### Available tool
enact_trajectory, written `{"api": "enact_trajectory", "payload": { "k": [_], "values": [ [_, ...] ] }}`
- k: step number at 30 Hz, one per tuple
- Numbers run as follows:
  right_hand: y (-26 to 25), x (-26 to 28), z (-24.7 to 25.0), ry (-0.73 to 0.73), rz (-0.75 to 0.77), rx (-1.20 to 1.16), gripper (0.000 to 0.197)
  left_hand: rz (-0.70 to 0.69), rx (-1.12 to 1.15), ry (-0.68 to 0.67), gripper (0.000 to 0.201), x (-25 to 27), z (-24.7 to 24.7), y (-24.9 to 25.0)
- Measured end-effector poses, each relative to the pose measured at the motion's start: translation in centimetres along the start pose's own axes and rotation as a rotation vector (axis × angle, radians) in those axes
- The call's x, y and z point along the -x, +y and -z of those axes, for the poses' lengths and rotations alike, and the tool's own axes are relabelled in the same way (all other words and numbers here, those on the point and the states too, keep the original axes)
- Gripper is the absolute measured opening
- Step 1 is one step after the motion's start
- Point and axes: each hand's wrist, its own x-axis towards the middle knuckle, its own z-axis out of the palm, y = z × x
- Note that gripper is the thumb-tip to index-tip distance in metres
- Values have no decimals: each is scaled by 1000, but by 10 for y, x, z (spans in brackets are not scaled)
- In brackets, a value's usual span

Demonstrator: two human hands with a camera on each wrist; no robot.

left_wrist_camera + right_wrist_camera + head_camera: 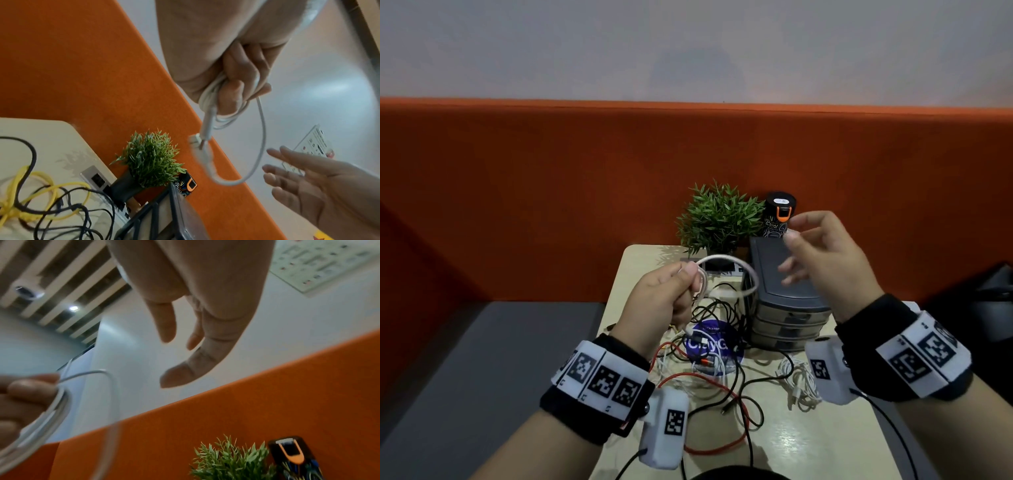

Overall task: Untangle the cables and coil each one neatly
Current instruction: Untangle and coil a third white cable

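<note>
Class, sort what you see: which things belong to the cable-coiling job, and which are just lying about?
Job: thin white cable gripped in left hand; open right hand; tangled black, red and white cables.
Lying about: green potted plant; grey plastic drawer unit; black-and-orange canister.

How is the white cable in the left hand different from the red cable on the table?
The white cable is lifted in the air, gripped by the left hand; the red cable lies on the table, touched by no hand. The white cable is gathered into loops; the red cable sprawls loose, crossed with black cables. Both are thin and flexible.
</note>
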Motion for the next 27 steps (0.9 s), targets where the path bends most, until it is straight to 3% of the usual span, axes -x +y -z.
{"api": "enact_trajectory", "payload": {
  "k": [3,7,11,16,18,21,23,27],
  "values": [
    [-1,8,-6,-121,149,235,12,7,-23,-16,34,1,-3,-1],
    [-5,19,-18,-253,323,343,20,15,13,-41,34,1,-11,0],
    [-2,22,-31,-181,418,508,19,-7,24,-70,34,1,-17,0],
    [-1,22,-35,-129,418,569,19,17,166,-176,29,3,-21,1],
    [0,25,-37,-186,374,511,32,15,223,-184,30,3,-22,2],
    [-1,30,-38,-384,195,206,48,19,283,-174,29,1,-19,4],
    [1,32,-39,-461,167,104,39,46,330,-198,28,-1,-16,5],
    [3,34,-42,-413,203,164,21,85,383,-285,30,-1,-11,3]
  ]
}}
